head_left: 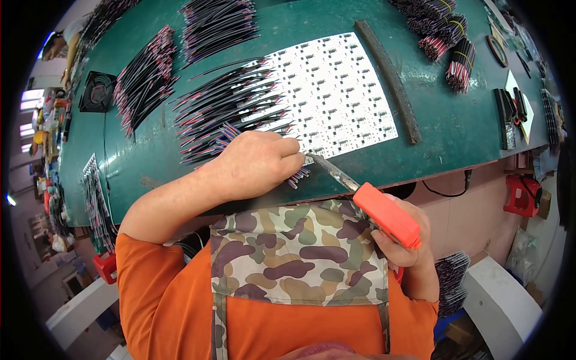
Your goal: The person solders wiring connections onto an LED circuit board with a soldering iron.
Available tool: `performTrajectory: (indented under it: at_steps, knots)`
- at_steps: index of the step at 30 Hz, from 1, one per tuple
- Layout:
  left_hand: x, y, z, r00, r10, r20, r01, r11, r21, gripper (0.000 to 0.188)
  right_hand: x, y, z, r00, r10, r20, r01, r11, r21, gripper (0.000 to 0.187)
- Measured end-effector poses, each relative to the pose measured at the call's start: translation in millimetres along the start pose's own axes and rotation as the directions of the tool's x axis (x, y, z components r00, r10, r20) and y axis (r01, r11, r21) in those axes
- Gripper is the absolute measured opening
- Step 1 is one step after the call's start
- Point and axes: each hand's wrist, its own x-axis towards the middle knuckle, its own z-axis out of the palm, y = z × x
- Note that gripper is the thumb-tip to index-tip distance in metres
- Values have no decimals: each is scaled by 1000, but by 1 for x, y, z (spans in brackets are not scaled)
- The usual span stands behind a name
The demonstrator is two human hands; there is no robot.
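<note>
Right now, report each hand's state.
Left hand: closed, holding a bundle of thin coloured wires.
Right hand: closed around a red soldering iron.

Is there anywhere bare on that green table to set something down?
Yes: a broad patch of green table between the dark bar and black block, below the tied wire bundle. Another lies between the fanned wire pile and left forearm. It's crowded around the left hand: loose wires, white board sheet, red soldering tool.
</note>
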Motion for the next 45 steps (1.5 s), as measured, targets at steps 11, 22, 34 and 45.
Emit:
performTrajectory:
  at_steps: [11, 22, 34, 45]
  knots:
    - [1, 5, -1, 1000, 18, 2, -19, 999, 44, 10, -5, 2, 2, 1000, -23, 11, 23, 1000, 8, 52]
    - [6, 12, -2, 1000, 20, 6, -20, 996, 86, 9, -7, -4, -7, 998, -5, -63, 10, 996, 85, 40]
    - [-60, -37, -60, 644, -517, -563, 71, 774, -629, 11, 32, -9, 2, 936, 64, -345, 103, 889, 446, 38]
    - [-158, -117, -2, 35, -864, -502, -269, 475, -838, 13, 81, 8, 16, 955, 97, -280, 55, 871, 489, 55]
